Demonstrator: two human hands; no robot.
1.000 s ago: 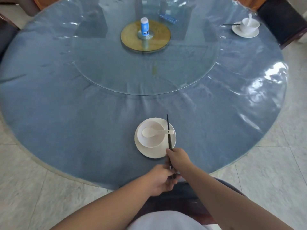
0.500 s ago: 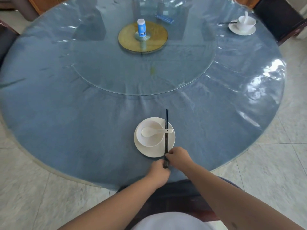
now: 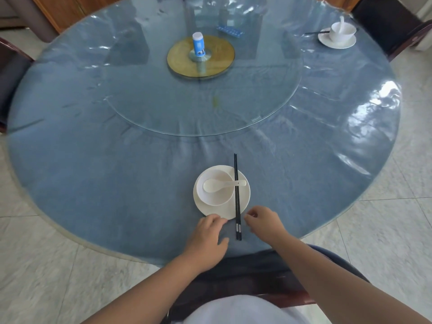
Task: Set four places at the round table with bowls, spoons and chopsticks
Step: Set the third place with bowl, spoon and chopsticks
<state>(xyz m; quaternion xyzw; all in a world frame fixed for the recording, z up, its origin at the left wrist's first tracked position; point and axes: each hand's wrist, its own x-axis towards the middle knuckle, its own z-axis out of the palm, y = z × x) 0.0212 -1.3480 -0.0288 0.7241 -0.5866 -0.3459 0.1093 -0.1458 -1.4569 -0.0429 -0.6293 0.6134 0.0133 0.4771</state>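
Observation:
On the near side of the round blue table stands a white plate with a white bowl on it. A white spoon rests across the bowl. A pair of black chopsticks lies straight across the plate's right side, pointing away from me. My left hand is just left of the chopsticks' near ends, my right hand just right of them. Both hands hold nothing and touch nothing but the cloth. A second place with bowl, spoon and chopsticks sits at the far right.
A glass turntable covers the table's middle, with a gold disc and a small blue-and-white bottle at its centre. A blue blister pack lies behind. Dark chairs stand at the left edge, far right and under my arms.
Both hands held the chopsticks' near ends and straightened them over the plate. Now they have let go and moved apart to either side; the chopsticks lie still.

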